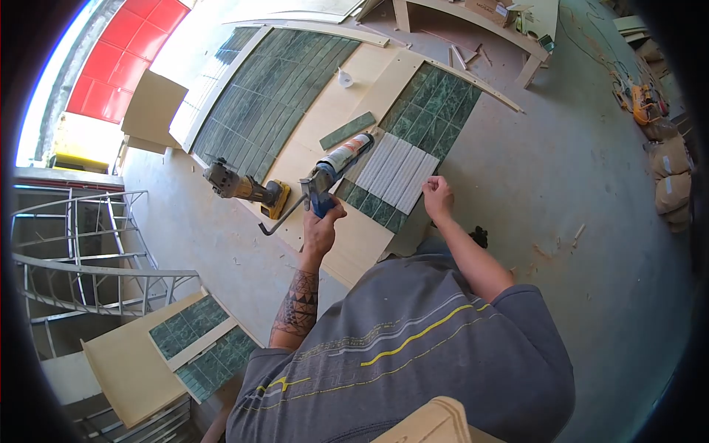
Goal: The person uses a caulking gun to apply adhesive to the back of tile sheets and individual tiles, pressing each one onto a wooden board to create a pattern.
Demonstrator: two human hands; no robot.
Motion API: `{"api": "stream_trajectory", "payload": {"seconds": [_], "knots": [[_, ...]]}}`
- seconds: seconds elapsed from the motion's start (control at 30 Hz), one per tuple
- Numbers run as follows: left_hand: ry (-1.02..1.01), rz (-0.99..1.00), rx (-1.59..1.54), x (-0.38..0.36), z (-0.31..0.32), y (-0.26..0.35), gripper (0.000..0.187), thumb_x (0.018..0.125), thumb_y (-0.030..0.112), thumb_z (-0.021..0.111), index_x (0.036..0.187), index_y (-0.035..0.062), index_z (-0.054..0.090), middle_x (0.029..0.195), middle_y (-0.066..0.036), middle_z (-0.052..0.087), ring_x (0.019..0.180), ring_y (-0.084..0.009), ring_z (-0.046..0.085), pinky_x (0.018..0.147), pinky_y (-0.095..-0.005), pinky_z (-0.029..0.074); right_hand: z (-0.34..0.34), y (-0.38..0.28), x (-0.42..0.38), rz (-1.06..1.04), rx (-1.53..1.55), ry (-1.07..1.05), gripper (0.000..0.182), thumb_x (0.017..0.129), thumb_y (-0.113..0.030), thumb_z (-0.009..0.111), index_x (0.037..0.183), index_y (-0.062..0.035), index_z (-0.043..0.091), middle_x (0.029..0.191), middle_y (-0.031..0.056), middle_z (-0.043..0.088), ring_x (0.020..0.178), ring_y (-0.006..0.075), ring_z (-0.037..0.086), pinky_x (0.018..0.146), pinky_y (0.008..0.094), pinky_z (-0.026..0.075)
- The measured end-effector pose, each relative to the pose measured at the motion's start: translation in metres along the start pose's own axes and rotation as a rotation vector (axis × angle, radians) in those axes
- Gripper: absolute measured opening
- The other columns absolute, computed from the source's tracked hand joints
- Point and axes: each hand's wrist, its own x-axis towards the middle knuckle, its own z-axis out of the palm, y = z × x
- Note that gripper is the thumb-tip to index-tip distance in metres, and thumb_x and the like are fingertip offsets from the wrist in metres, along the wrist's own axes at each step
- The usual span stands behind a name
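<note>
My left hand (pixel 320 227) is wrapped round the handle of a caulking gun (pixel 323 180), whose cartridge points up and to the right over the board. My right hand (pixel 437 198), fingers curled together, is at the right edge of the white ribbed strips (pixel 397 171); whether it holds anything is too small to tell. The white strips lie among green marble-look tiles (pixel 436 103) on a pale board (pixel 354 236). A loose green strip (pixel 347 131) lies just above the gun. Left of the gun, a yellow and black power tool (pixel 247 187) rests near the board's edge.
A larger green tiled panel (pixel 281 88) and a small white funnel (pixel 345 78) are farther back. Metal ladders (pixel 96 277) stand at the left, near another tiled board (pixel 133 362). A wooden bench (pixel 473 26) stands at the top; bags (pixel 670 166) and tools lie at the right.
</note>
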Motion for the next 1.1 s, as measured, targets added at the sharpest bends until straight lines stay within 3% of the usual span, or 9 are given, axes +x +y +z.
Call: {"api": "stream_trajectory", "payload": {"seconds": [0.07, 0.3, 0.4, 0.47, 0.6, 0.67, 0.83, 0.9, 1.1], "knots": [[0.039, -0.055, -0.058, 0.000, 0.007, 0.012, 0.006, 0.084, 0.008, 0.069, 0.086, 0.0029, 0.067, 0.084, -0.002, 0.065, 0.081, -0.0113, 0.061, 0.077, -0.0279, 0.049, -0.001, 0.003, 0.000, -0.037, -0.001, -0.025, 0.029, 0.090, -0.027, 0.076, 0.106, -0.0036, 0.070, 0.098, 0.0140, 0.073, 0.092, 0.0290, 0.071, 0.083, 0.0428, 0.056], [0.059, -0.057, -0.015, -0.011, -0.002, 0.023, 0.005, 0.086, 0.007, 0.067, 0.087, 0.0018, 0.067, 0.085, -0.004, 0.067, 0.083, -0.0132, 0.064, 0.080, -0.0287, 0.050, -0.008, 0.009, 0.004, -0.107, -0.030, -0.041, 0.026, 0.093, -0.025, 0.075, 0.105, -0.0029, 0.072, 0.092, 0.0121, 0.076, 0.086, 0.0255, 0.074, 0.080, 0.0388, 0.057], [0.047, -0.129, -0.130, -0.027, -0.013, 0.033, 0.013, 0.088, 0.009, 0.070, 0.099, 0.0034, 0.065, 0.088, -0.003, 0.067, 0.087, -0.0146, 0.066, 0.082, -0.0298, 0.051, -0.011, 0.008, 0.005, -0.154, -0.038, -0.059, 0.026, 0.094, -0.027, 0.075, 0.104, -0.0028, 0.073, 0.093, 0.0121, 0.076, 0.086, 0.0255, 0.074, 0.080, 0.0387, 0.057], [0.030, -0.120, 0.068, -0.039, -0.021, 0.033, 0.014, 0.088, 0.011, 0.070, 0.100, 0.0031, 0.066, 0.091, -0.003, 0.069, 0.090, -0.0144, 0.067, 0.083, -0.0297, 0.051, -0.012, 0.011, 0.004, -0.176, -0.042, -0.068, 0.027, 0.094, -0.028, 0.075, 0.105, -0.0026, 0.073, 0.093, 0.0116, 0.076, 0.087, 0.0245, 0.074, 0.080, 0.0380, 0.057], [0.116, -0.132, 0.054, -0.069, -0.029, 0.050, 0.014, 0.085, 0.011, 0.069, 0.093, 0.0002, 0.069, 0.089, -0.005, 0.069, 0.083, -0.0136, 0.062, 0.079, -0.0302, 0.048, -0.018, 0.003, -0.006, -0.116, 0.008, -0.130, 0.027, 0.093, -0.027, 0.075, 0.102, -0.0024, 0.072, 0.094, 0.0130, 0.075, 0.090, 0.0274, 0.073, 0.082, 0.0403, 0.056], [0.095, -0.179, 0.022, -0.083, -0.044, 0.046, 0.014, 0.089, 0.014, 0.070, 0.098, 0.0037, 0.068, 0.093, -0.002, 0.071, 0.090, -0.0129, 0.065, 0.083, -0.0294, 0.051, -0.018, 0.004, -0.010, -0.106, 0.045, -0.148, 0.027, 0.093, -0.027, 0.075, 0.103, -0.0026, 0.073, 0.093, 0.0120, 0.076, 0.086, 0.0250, 0.074, 0.079, 0.0386, 0.057], [0.089, -0.205, 0.156, -0.100, -0.058, 0.039, 0.015, 0.088, 0.013, 0.071, 0.097, 0.0026, 0.066, 0.087, -0.002, 0.067, 0.086, -0.0130, 0.064, 0.082, -0.0299, 0.051, -0.017, 0.003, -0.023, -0.071, 0.042, -0.177, 0.026, 0.094, -0.028, 0.075, 0.103, -0.0032, 0.074, 0.092, 0.0111, 0.077, 0.086, 0.0233, 0.074, 0.079, 0.0375, 0.057], [0.187, -0.205, 0.078, -0.100, -0.053, 0.037, 0.014, 0.083, 0.012, 0.070, 0.093, 0.0023, 0.068, 0.085, -0.004, 0.068, 0.081, -0.0127, 0.063, 0.076, -0.0282, 0.048, -0.015, 0.001, -0.026, -0.054, 0.052, -0.179, 0.026, 0.094, -0.028, 0.075, 0.102, -0.0034, 0.074, 0.092, 0.0109, 0.077, 0.086, 0.0231, 0.074, 0.079, 0.0373, 0.057], [0.154, -0.205, 0.058, -0.103, -0.063, 0.044, 0.009, 0.081, 0.011, 0.068, 0.085, 0.0027, 0.069, 0.082, -0.003, 0.068, 0.078, -0.0126, 0.064, 0.075, -0.0278, 0.049, -0.019, 0.004, -0.031, -0.038, 0.037, -0.132, 0.027, 0.094, -0.028, 0.075, 0.104, -0.0036, 0.074, 0.092, 0.0107, 0.077, 0.086, 0.0222, 0.073, 0.079, 0.0365, 0.056]]}}
